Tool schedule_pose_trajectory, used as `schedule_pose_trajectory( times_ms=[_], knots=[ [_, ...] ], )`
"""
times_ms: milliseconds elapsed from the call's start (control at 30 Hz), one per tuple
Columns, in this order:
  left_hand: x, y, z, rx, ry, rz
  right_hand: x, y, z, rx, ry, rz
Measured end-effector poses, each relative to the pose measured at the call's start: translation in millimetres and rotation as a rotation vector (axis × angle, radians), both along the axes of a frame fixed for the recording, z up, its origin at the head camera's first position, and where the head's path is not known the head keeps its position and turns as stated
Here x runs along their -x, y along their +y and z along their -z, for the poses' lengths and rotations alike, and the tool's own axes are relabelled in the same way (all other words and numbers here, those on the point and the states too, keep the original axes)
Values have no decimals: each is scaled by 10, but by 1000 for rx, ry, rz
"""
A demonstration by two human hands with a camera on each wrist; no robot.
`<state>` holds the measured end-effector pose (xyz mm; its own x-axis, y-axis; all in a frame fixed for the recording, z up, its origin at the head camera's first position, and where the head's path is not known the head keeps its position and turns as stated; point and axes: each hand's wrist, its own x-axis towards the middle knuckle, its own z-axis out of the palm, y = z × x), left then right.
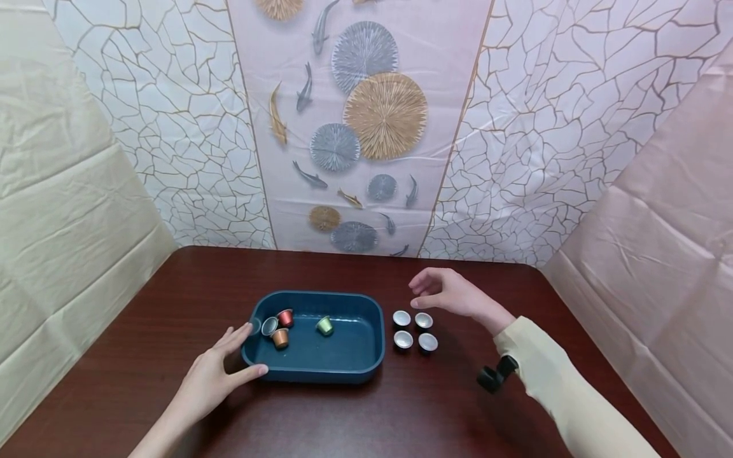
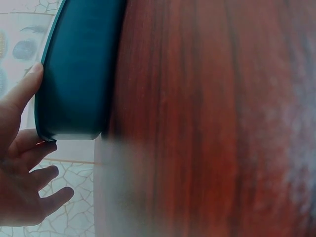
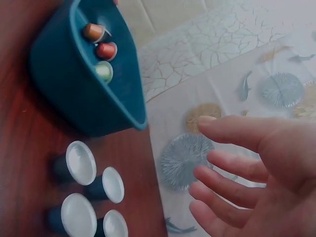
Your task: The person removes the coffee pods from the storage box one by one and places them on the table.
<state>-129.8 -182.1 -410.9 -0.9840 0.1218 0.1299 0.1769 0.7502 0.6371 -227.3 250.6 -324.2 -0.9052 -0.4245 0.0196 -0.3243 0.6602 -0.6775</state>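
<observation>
A blue rectangular tray (image 1: pixel 321 375) stands on the table, holding a red coffee capsule (image 1: pixel 285 318), a copper one (image 1: pixel 280 338), a green one (image 1: pixel 324 326) and one with its grey lid (image 1: pixel 270 327) showing. My left hand (image 1: pixel 214 372) rests on the tray's near left corner, thumb on the front rim and fingertips at the left side. To the right of the tray, several dark capsules (image 1: pixel 403 341) sit lid up in a small block, also seen in the right wrist view. Over their far side my right hand (image 1: pixel 449 292) hovers with loosely bent fingers, holding nothing.
The dark red wooden table (image 1: pixel 355 420) ends at a patterned cloth backdrop (image 1: pixel 355 191). Pale cloth walls (image 1: pixel 658 222) slope along both sides. A black clip-like device (image 1: pixel 497 374) is attached to the right sleeve.
</observation>
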Motion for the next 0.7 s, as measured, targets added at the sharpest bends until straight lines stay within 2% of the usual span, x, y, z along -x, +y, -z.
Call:
schedule_pose_trajectory(
  times_ms=[433, 600, 700],
  knots=[
    [1, 12, 2, 7, -12, 1, 239, -465, -151, -75, -73, -162],
    [1, 16, -8, 5, -31, -3, 331, -664, -133, -73, -127, -241],
    [-3, 17, -14, 6, -41, -4, 381, -785, -98, -59, -158, -260]
  ],
)
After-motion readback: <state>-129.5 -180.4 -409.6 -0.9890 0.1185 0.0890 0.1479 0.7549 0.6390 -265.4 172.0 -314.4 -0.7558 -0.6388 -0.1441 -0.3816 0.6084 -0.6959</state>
